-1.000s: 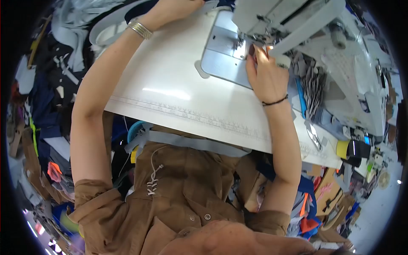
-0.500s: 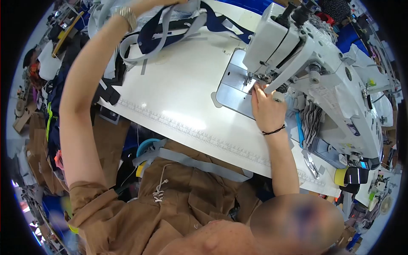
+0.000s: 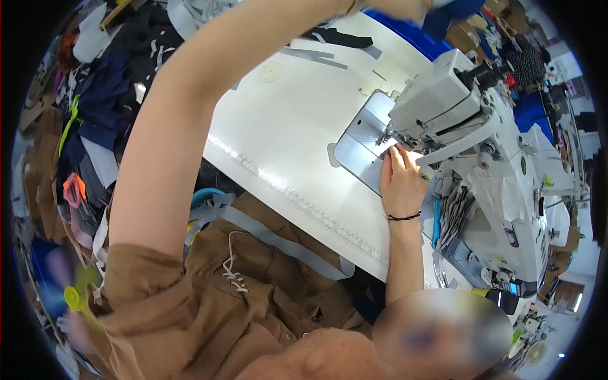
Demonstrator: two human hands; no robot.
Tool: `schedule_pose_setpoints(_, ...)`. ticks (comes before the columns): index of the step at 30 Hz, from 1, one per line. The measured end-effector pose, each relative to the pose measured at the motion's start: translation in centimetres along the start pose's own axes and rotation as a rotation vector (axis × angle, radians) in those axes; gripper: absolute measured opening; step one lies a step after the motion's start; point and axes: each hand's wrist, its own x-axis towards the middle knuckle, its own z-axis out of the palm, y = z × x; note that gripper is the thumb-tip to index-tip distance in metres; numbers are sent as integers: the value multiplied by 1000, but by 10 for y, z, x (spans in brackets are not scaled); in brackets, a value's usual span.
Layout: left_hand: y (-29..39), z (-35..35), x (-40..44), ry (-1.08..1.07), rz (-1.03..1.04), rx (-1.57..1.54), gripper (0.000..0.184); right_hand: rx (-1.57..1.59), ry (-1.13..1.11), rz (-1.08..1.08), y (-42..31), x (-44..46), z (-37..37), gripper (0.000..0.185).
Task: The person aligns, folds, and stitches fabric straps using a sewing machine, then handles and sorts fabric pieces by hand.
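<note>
The left hand point(image 3: 405, 7) is raised at the upper edge, partly cut off and blurred, with navy cloth point(image 3: 455, 11) at its fingers, beyond the table point(image 3: 272, 139); how closed its grip is, I cannot tell. The right hand point(image 3: 405, 187) reaches to the needle of the sewing machine point(image 3: 430, 95), fingers extended beside the plate point(image 3: 356, 152); whether they pinch anything, I cannot tell. Grey pieces point(image 3: 453, 212) lie near its wrist.

brown top point(image 3: 190, 316) | left sleeve point(image 3: 144, 272) short, loose, brown | pale cord point(image 3: 237, 278) knotted at the front | right wrist: thin dark bracelet point(image 3: 404, 217) | left wrist: band point(image 3: 356, 6), blurred
</note>
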Motion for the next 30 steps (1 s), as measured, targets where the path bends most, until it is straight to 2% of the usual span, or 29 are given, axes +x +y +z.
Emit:
schedule_pose_setpoints(1, 8, 11, -35, 3, 51, -135, 19, 4, 34, -11, 1, -1, 2, 20)
schedule_pose_setpoints(2, -1, 39, -57, -19, 69, -27, 32, 11, 71, -21, 4, -2, 7, 20)
schedule_pose_setpoints(3, 3, 49, -88, -55, 0, -136, 36, 21, 108, -35, 4, -2, 10, 19)
schedule_pose_setpoints(4, 32, 20, -126, -228, -83, -190, 33, -44, 62, -15, 1, -2, 7, 19)
schedule_pose_setpoints(6, 64, 6, -191, -313, -68, -209, 37, -30, 84, -45, 0, -1, 6, 18)
schedule_pose_setpoints(8, 98, -13, -253, -151, 186, -124, 36, -21, 67, -47, 2, 0, 4, 19)
schedule_pose_setpoints(9, 115, -19, -279, 43, 262, -125, 16, -38, 55, -52, 0, 2, 2, 19)
schedule_pose_setpoints(10, 137, -40, -306, -16, 286, -90, 18, -57, 35, -56, -2, 3, -4, 19)
schedule_pose_setpoints(12, 171, -68, -353, 78, 314, -249, 16, -99, 55, -119, 2, 0, -3, 19)
schedule_pose_setpoints(13, 181, -74, -376, 9, 258, -299, 15, -142, 108, -176, 4, 0, -3, 17)
schedule_pose_setpoints(15, 184, -78, -429, -387, 31, -158, 10, -93, 130, -246, -3, 3, -14, 14)
schedule_pose_setpoints(17, 175, -66, -489, -597, -403, -147, 11, -67, 193, -374, -9, 8, -26, 15)
schedule_pose_setpoints(18, 167, -58, -526, -555, -540, -244, 15, -9, 115, -400, -17, 5, -39, 16)
schedule_pose_setpoints(21, 182, -64, -537, -401, -809, -390, 20, 178, -69, -469, -62, 0, -80, 22)
schedule_pose_setpoints(24, 188, -37, -538, -348, -689, -418, 23, 524, -296, -481, -112, -35, -103, 23)
schedule_pose_setpoints(26, 190, -12, -533, -419, -602, -424, 27, 856, -514, -466, -142, -57, -93, 18)
schedule_pose_setpoints(27, 189, 1, -535, -451, -558, -427, 28, 853, -570, -450, -157, -76, -76, 14)
schedule_pose_setpoints(28, 184, 17, -547, -579, -512, -444, 27, 847, -712, -384, -164, -97, -55, 24)
schedule_pose_setpoints(30, 184, 19, -547, -544, -529, -490, 22, 713, -658, -192, -177, -137, -2, 39)
